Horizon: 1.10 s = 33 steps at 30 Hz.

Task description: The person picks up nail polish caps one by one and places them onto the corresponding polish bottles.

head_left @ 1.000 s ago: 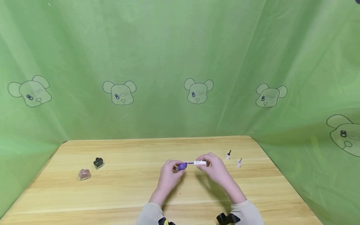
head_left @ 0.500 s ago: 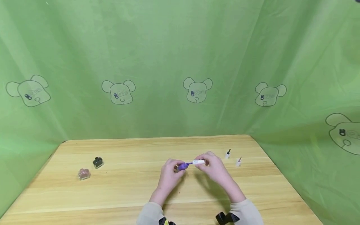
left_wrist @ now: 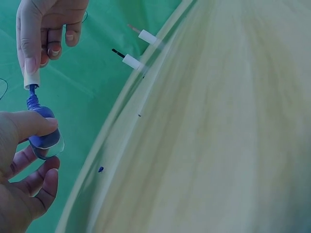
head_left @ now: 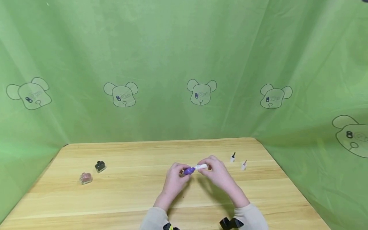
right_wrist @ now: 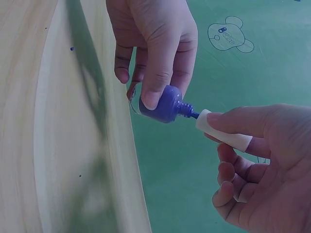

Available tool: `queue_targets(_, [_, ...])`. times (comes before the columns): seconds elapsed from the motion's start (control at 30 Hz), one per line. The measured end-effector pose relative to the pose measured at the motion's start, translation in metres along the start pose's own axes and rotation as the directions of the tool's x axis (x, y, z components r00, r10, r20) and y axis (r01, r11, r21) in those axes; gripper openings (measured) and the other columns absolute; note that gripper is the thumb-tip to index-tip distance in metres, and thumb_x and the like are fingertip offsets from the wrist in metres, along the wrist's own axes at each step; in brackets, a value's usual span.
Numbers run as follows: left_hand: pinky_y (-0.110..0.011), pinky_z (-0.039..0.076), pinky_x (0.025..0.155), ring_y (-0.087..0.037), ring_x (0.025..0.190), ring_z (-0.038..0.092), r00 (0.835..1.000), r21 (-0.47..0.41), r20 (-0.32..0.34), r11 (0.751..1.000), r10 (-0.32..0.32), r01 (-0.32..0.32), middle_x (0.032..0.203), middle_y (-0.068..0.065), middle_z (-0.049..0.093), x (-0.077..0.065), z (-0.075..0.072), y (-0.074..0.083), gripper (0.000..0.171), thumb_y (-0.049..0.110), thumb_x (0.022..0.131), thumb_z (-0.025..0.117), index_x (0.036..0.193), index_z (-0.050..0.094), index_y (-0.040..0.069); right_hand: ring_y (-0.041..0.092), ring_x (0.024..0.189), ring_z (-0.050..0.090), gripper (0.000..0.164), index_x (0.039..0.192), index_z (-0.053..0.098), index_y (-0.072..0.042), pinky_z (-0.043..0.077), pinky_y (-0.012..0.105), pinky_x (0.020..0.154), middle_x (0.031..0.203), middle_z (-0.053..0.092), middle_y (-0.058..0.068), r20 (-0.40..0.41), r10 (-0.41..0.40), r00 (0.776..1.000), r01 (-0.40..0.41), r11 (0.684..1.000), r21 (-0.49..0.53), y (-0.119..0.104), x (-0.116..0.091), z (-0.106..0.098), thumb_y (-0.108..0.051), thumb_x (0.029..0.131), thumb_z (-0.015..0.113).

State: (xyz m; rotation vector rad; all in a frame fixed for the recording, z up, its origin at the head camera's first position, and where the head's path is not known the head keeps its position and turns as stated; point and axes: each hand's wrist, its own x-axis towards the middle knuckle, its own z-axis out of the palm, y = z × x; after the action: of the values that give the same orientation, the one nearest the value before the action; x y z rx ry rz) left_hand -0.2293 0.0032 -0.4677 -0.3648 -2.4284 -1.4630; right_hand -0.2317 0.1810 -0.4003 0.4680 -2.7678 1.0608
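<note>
Bottle [right_wrist: 168, 104] pinched in left grip [head_left: 176, 177], white cap [right_wrist: 233, 139] in right grip [head_left: 216, 171]. Keep stem [right_wrist: 195, 115] squarely in line with neck [right_wrist: 184, 109].

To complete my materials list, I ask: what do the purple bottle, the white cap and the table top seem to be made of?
Purple bottle: glossy, probably glass, perhaps clear plastic; its base is transparent and highlights show on the purple.
White cap: likely plastic, smooth, fairly matt; no strong reflections.
Table top: low-sheen wood or wood-look laminate; the grain streaks fit both.
</note>
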Motion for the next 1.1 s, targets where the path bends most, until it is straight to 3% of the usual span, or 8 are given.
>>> queue_targets(0.67, [-0.02,0.053,0.074,-0.014,0.085,0.059,0.998,-0.004,0.05,0.999,0.034,-0.034,0.097,-0.006,0.062,-0.0021,0.0004,0.0042,0.023,0.006,0.081,0.075,0.104,0.073,0.007,0.011,0.073,0.043,0.011,0.094,0.072,-0.011,0.038,0.02,0.064,0.084,0.056,0.0,0.042,0.006,0.999,-0.005,1.0,-0.023,-0.0044,-0.002,0.0074,-0.012,0.083,0.073])
queue_targets(0.93, [-0.018,0.052,0.075,-0.011,0.084,0.06,0.992,0.042,0.113,0.997,0.052,-0.057,0.097,-0.004,0.064,-0.0034,-0.0003,0.0053,0.023,0.013,0.082,0.076,0.105,0.073,0.007,0.01,0.074,0.047,0.006,0.087,0.069,-0.01,0.042,0.02,0.065,0.084,0.058,-0.001,0.077,-0.038,0.996,0.044,0.996,-0.079,-0.0041,-0.0043,0.0036,-0.012,0.084,0.073])
queue_targets(1.1, [-0.018,0.052,0.075,-0.01,0.084,0.06,0.987,0.027,0.156,0.999,0.038,-0.043,0.099,-0.004,0.065,-0.0036,-0.0002,0.0043,0.024,0.017,0.083,0.076,0.105,0.073,0.008,0.01,0.071,0.048,0.014,0.077,0.065,-0.01,0.043,0.021,0.063,0.078,0.057,0.0,0.089,-0.013,0.996,0.023,0.994,-0.107,-0.0018,-0.0041,0.0034,-0.019,0.085,0.073])
